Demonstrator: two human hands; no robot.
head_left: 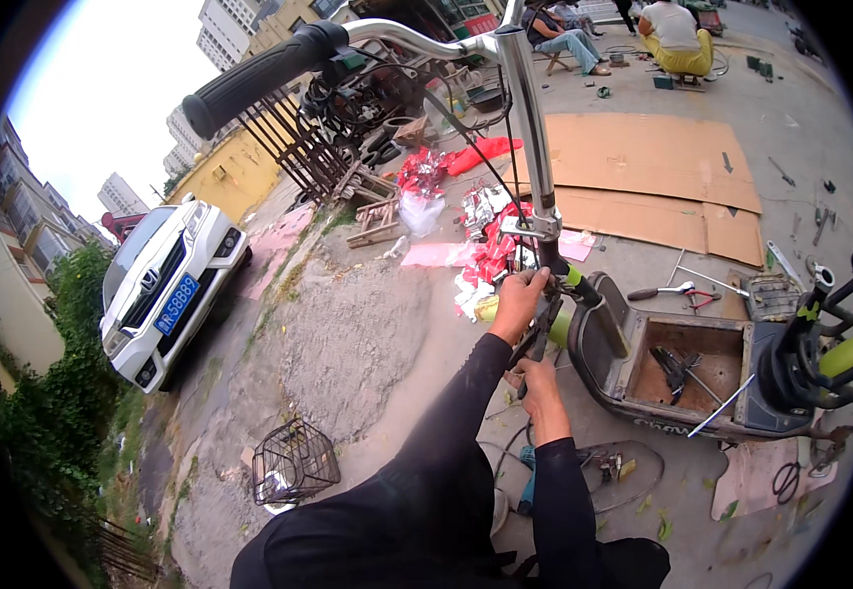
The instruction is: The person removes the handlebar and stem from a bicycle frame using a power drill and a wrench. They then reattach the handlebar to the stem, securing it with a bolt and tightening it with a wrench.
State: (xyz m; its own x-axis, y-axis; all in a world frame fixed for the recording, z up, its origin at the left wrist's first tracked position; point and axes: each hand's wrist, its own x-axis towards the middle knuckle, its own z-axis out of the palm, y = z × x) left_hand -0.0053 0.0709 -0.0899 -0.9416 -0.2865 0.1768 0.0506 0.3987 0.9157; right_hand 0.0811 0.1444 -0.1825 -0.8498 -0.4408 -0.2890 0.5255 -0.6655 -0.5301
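An electric scooter (662, 393) with a tall silver steering stem (529, 118) stands in front of me. My left hand (519, 306) is closed near the foot of the stem, at the dark parts below its clamp (534, 228). Just below it, my right hand (541, 389) closes around the lower end of a long dark piece (541, 329). That piece runs between both hands; its exact kind is too hard to make out, and my fingers partly hide it. The handlebar with its black grip (259, 79) extends to the upper left.
The scooter's open deck box (687, 365) holds loose tools. Pliers (703, 296) and a ratchet (660, 292) lie beyond it. Flattened cardboard (642, 152) covers the ground ahead. A wire basket (296, 459) and white car (166, 285) are left; people sit at the back.
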